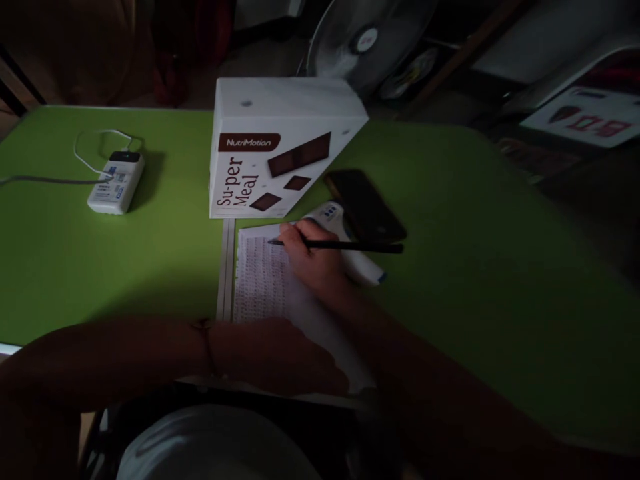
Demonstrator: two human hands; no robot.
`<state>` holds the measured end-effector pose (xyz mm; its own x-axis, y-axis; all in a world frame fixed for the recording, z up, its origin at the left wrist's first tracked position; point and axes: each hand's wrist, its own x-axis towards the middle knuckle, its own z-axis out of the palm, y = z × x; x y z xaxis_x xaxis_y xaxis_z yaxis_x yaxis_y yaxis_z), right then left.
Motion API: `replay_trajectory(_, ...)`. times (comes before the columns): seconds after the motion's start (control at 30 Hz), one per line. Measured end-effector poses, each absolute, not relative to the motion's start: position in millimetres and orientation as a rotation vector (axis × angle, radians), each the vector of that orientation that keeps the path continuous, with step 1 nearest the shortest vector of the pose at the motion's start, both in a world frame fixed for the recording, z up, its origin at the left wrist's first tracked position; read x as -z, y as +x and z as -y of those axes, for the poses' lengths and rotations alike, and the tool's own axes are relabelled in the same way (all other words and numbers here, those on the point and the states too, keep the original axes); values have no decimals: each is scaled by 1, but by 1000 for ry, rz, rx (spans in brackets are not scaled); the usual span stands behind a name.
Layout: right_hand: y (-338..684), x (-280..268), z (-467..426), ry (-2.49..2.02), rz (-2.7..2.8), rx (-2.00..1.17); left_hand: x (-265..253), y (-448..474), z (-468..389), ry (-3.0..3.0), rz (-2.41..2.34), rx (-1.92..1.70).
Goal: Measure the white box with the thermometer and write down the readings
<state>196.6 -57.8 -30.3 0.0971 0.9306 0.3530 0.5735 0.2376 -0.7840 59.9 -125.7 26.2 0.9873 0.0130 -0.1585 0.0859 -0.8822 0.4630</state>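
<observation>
My right hand [317,257] is closed around a dark, slim pen [370,247], whose tip rests on a sheet of paper [260,280]. Rows of small handwriting cover the visible left part of the sheet. Across the bottom of the paper lies my left hand [290,360], flat and holding nothing; its fingers are dim in the shadow. Partly behind my right hand is a white handheld device [363,265] with blue marks, perhaps a thermometer. A dark smartphone [367,203] lies just beyond it.
A white NutriMotion box [290,107] stands upright beyond the paper on the green table [165,267]. At the left sits a white power block [117,183] with cables plugged in. A fan [367,40] stands behind the table. The light is dim.
</observation>
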Motion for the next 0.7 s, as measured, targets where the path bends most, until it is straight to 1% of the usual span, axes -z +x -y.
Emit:
replay_trajectory(0.23, 198, 31, 58, -1445, 1591, -476, -36, 62, 124, 2643, -88, 277)
replay_trajectory(0.47, 199, 29, 58, -1469, 1615, -479, -21, 61, 127, 2665, -78, 92)
replay_trajectory(0.7, 199, 29, 58, -1477, 1606, -507, -28, 63, 127, 2667, -96, 213)
